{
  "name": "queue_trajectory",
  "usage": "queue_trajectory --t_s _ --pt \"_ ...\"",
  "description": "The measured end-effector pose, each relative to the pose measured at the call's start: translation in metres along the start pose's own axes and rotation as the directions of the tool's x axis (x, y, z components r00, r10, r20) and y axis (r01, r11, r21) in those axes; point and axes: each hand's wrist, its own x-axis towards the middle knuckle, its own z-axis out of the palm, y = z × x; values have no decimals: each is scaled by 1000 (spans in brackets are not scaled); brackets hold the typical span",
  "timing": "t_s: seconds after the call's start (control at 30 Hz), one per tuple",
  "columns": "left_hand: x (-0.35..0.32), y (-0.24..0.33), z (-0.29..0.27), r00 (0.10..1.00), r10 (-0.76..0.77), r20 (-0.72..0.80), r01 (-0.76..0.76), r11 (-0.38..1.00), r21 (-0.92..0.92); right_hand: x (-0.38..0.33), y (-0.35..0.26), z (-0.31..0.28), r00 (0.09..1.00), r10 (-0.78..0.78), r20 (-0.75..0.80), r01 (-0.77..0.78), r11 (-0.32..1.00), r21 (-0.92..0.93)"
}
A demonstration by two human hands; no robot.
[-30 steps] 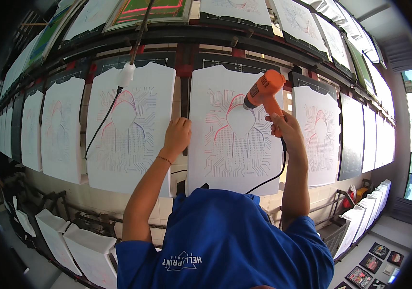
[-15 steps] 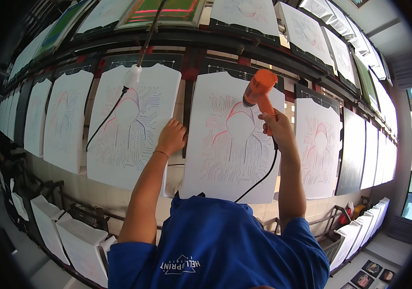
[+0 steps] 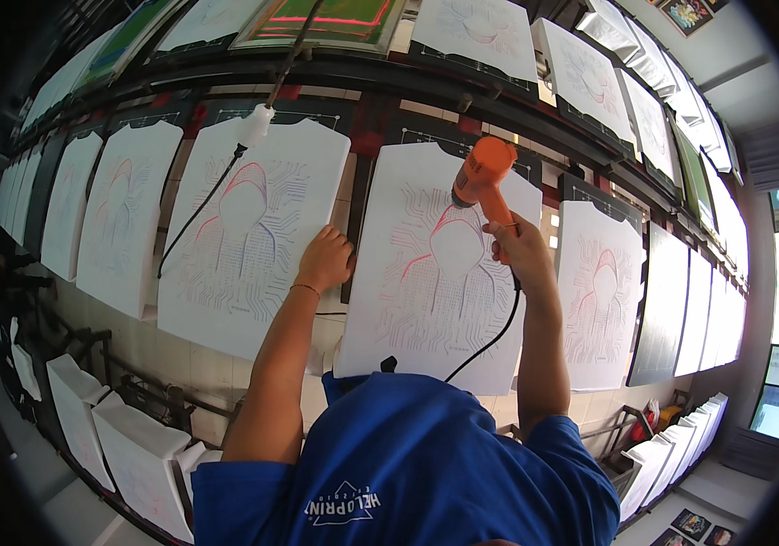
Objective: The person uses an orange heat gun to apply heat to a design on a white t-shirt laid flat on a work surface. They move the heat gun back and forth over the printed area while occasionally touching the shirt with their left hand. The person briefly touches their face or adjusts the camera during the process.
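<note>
My right hand (image 3: 519,247) grips an orange heat gun (image 3: 488,173) by its handle. Its dark nozzle points down and left, over the top of the hooded-figure print on a white T-shirt (image 3: 389,309). A black cord (image 3: 503,332) drops from the handle toward my body. On the right edge of the neighbouring white T-shirt (image 3: 198,309) rests my left hand (image 3: 326,257), its fingers curled; what they hold, if anything, is hidden. Both T-shirts lie flat on dark boards and carry red and blue line prints.
A white plug connector (image 3: 257,126) hangs over the left T-shirt, with a black cable trailing from it. More shirt boards stand along both sides. A dark rail (image 3: 389,77) runs behind them; a green screen frame (image 3: 321,23) lies beyond.
My right hand has shifted the heat gun slightly left and down over the print. The left hand keeps its place on the shirt's edge. The whole view has tilted a little.
</note>
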Motion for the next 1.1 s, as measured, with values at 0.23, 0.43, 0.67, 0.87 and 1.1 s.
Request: queue_trajectory --t_s 0.23,0.43,0.67,0.87,1.1 --pt "-4 -2 5 999 6 -41 -5 999 37 -14 -3 -1 998 44 -50 -46 998 -41" --pt "-2 1 -2 1000 -14 -2 14 1000 -4 -31 -4 0 997 76 -31 -79 992 -97" --pt "-2 1 -2 1000 -22 -5 22 1000 -10 -27 1 10 999 17 46 -16 1000 -22" --pt "-1 0 3 999 -8 -44 7 1000 -23 -31 -4 14 995 68 79 -63 996 -69" --pt "-2 -2 9 999 -16 -40 16 1000 -12 -39 -9 18 988 114 109 -110 993 -37"
